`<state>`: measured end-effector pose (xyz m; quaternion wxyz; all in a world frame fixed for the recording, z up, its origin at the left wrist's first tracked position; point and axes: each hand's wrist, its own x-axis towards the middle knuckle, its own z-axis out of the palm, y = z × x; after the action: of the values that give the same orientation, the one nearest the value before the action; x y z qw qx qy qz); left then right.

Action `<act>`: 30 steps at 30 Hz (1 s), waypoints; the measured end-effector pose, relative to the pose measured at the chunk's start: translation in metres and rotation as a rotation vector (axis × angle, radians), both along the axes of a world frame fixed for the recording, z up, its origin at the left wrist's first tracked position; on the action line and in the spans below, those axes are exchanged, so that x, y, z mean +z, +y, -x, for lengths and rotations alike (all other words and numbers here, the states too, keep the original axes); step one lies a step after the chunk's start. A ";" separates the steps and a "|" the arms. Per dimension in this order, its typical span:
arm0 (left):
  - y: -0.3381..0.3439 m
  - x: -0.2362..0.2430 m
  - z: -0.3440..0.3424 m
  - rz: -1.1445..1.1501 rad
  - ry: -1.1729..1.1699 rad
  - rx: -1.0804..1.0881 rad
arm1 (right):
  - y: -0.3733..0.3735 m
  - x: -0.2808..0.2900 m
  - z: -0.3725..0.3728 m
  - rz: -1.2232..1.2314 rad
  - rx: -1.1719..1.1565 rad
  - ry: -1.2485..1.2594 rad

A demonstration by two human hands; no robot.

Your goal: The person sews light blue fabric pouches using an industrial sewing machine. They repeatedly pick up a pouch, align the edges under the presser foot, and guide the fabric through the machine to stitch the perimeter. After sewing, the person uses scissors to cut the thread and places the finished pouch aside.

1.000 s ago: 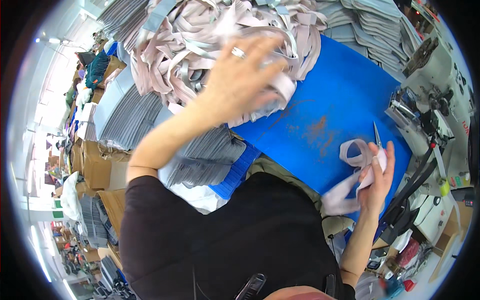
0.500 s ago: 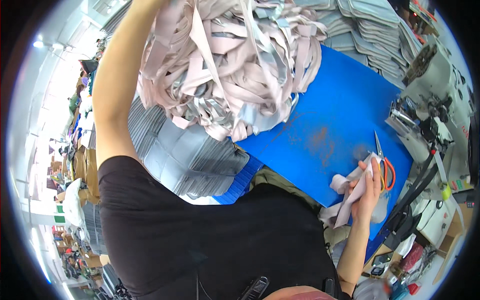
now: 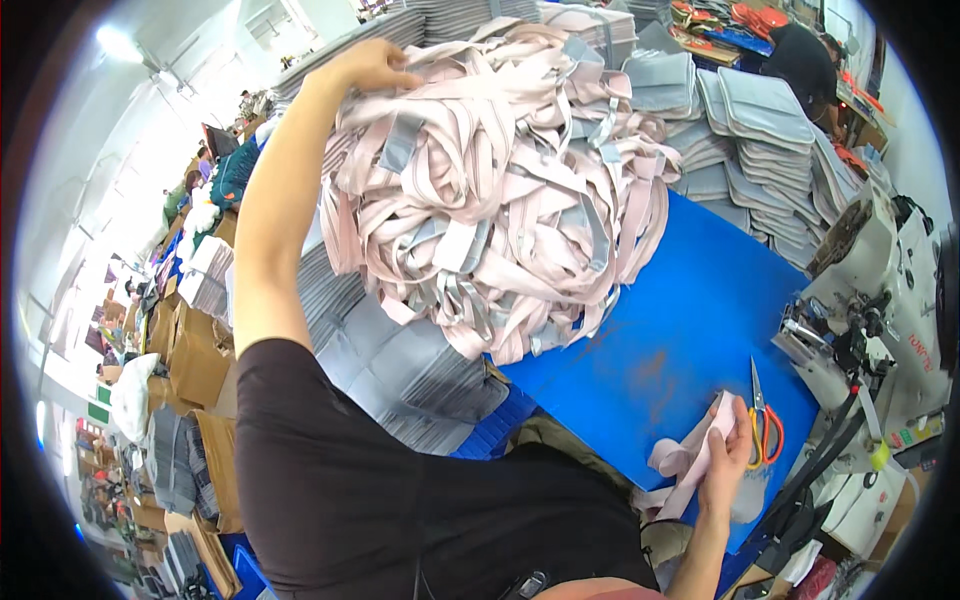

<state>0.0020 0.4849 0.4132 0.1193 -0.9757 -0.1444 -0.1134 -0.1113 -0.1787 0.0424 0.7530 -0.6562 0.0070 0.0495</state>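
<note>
A large tangled heap of pale pink and grey fabric straps [image 3: 500, 180] lies on the far side of the table. My left hand [image 3: 370, 66] is at the heap's upper left edge, fingers apart and bent over the straps, with nothing seen in its grip. A pale pink strap [image 3: 690, 462] is held in my right hand [image 3: 728, 452], pinched between thumb and fingers over the blue tabletop; its loose end curls and hangs toward my body. Just right of that hand lie scissors [image 3: 765, 430] with orange handles, blades pointing away from me.
The blue tabletop [image 3: 690, 290] carries a brownish dusty patch. A sewing machine [image 3: 870, 270] stands at the right. Stacked grey quilted panels [image 3: 390, 370] sit left of the table, with more grey stacks [image 3: 765, 130] at the far right. Cardboard boxes [image 3: 200, 350] line the left.
The view has tilted up, bringing my left hand into sight at the heap. Straps that were stretched upward now lie on the heap. My right hand keeps its strap beside the scissors.
</note>
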 end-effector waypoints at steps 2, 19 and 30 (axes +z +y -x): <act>-0.002 0.004 0.004 0.025 -0.123 0.046 | 0.000 0.010 -0.004 0.048 0.019 -0.015; 0.153 0.035 0.056 -0.403 -0.390 0.194 | 0.004 0.022 -0.030 -0.071 -0.079 -0.220; -0.205 -0.007 0.103 -0.511 -0.768 -0.498 | 0.007 0.039 -0.024 0.148 -0.108 -0.169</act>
<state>-0.1006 0.2804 0.4060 0.2616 -0.8083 0.0910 -0.5196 -0.0871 -0.1718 0.0814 0.7020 -0.7104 -0.0175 -0.0476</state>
